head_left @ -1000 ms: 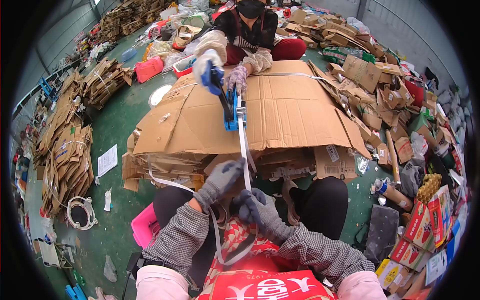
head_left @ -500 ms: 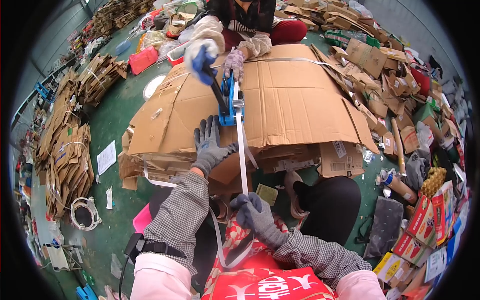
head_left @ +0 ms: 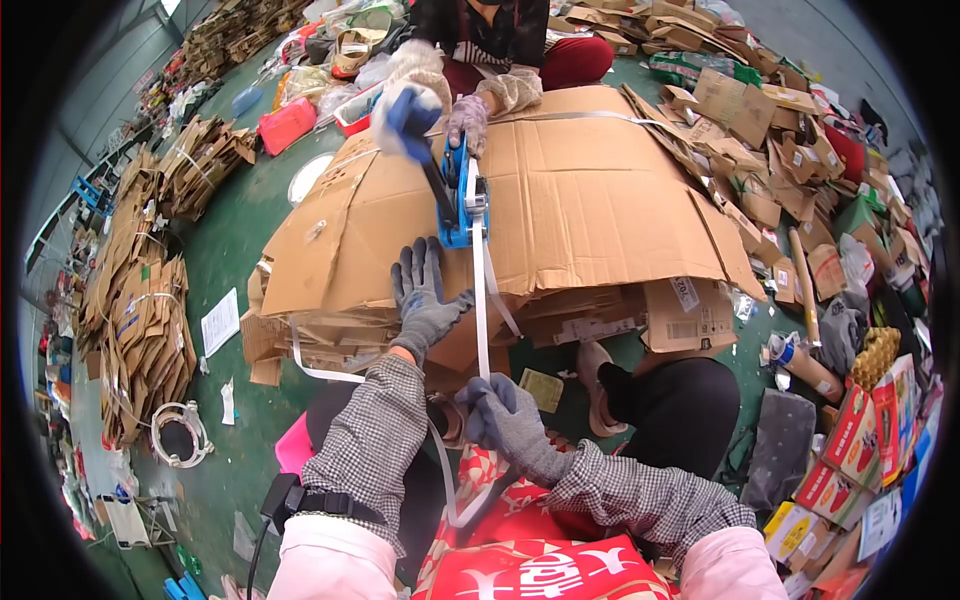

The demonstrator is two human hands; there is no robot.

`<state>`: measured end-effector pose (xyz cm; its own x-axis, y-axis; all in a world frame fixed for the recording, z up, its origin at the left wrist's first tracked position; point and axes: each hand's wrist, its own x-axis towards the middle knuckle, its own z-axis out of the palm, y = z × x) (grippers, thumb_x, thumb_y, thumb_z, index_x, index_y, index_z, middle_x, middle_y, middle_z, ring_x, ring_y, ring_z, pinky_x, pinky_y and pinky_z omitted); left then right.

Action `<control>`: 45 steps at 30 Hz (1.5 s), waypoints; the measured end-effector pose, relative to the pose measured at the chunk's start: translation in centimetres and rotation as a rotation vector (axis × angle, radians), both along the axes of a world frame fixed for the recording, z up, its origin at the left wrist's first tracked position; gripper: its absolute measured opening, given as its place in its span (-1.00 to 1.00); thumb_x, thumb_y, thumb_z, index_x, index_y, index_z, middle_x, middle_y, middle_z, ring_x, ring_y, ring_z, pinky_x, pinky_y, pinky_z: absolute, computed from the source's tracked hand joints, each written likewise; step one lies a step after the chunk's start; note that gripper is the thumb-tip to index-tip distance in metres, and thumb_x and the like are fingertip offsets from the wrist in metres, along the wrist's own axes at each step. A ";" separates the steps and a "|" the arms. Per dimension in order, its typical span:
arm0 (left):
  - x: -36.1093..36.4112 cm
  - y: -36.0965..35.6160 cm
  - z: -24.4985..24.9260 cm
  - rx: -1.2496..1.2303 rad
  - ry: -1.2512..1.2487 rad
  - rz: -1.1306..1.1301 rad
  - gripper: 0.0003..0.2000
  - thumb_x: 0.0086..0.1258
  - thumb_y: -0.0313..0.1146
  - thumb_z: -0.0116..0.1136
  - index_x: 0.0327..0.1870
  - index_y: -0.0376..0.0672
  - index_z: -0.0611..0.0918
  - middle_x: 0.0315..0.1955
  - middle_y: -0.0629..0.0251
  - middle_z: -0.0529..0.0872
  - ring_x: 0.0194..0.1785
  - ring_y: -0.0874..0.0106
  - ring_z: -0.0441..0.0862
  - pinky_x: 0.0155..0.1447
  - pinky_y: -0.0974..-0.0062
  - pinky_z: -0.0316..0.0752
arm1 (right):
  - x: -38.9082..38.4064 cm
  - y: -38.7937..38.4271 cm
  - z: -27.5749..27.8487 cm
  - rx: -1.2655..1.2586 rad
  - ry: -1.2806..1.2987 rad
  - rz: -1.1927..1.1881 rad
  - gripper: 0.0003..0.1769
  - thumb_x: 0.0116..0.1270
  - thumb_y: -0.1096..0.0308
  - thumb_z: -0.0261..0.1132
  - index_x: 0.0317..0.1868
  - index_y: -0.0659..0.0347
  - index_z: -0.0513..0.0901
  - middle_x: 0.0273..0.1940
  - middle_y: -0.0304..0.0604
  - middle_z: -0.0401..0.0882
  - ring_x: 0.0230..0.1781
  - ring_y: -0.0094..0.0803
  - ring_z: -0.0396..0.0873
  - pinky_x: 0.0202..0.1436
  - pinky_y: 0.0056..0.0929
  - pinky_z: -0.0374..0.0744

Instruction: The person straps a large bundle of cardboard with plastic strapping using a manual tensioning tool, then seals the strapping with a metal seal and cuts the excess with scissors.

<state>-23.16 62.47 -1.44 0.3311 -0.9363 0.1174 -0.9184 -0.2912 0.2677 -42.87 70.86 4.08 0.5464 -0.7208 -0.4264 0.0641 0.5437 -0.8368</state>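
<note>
My left hand [head_left: 428,300], in a grey glove, lies with fingers spread on the near edge of a large brown cardboard sheet [head_left: 600,220] that tops a stack of flattened boxes. My right hand [head_left: 508,418], also gloved, is closed on a white strap [head_left: 482,300], which runs taut up to a blue strapping tool [head_left: 462,205]. The loose end of the strap hangs in a loop below that hand. Across the stack, a co-worker's hand [head_left: 467,124] rests on the tool, and their other hand [head_left: 408,122], blurred, is at its black lever.
Bundled cardboard [head_left: 150,330] stands at the left, near a white ring-shaped coil [head_left: 181,434]. Loose boxes [head_left: 735,110] and a cardboard tube [head_left: 804,285] lie at the right. A red printed cloth [head_left: 540,570] covers my lap.
The co-worker's blurred hand and the lever have shifted slightly. My two hands keep the same hold, while the whole view has moved a little.
</note>
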 end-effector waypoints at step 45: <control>-7.3 3.6 6.4 -0.082 1.860 0.435 -0.56 0.37 0.09 0.02 -0.40 -0.18 0.48 -0.76 0.49 0.28 -0.77 0.68 0.17 -0.72 0.59 0.25 | 3.6 -17.5 -4.0 -1.594 1.249 0.011 -0.42 0.32 0.19 0.04 0.31 0.19 0.25 0.33 0.06 0.19 0.38 -0.04 0.10 0.43 0.03 -0.04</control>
<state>-30.44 66.05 4.96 0.2492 -0.7771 -0.5780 0.6260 -0.3261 0.7084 -39.25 53.35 0.07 0.5206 -0.7607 0.3877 -0.8119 -0.5816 -0.0508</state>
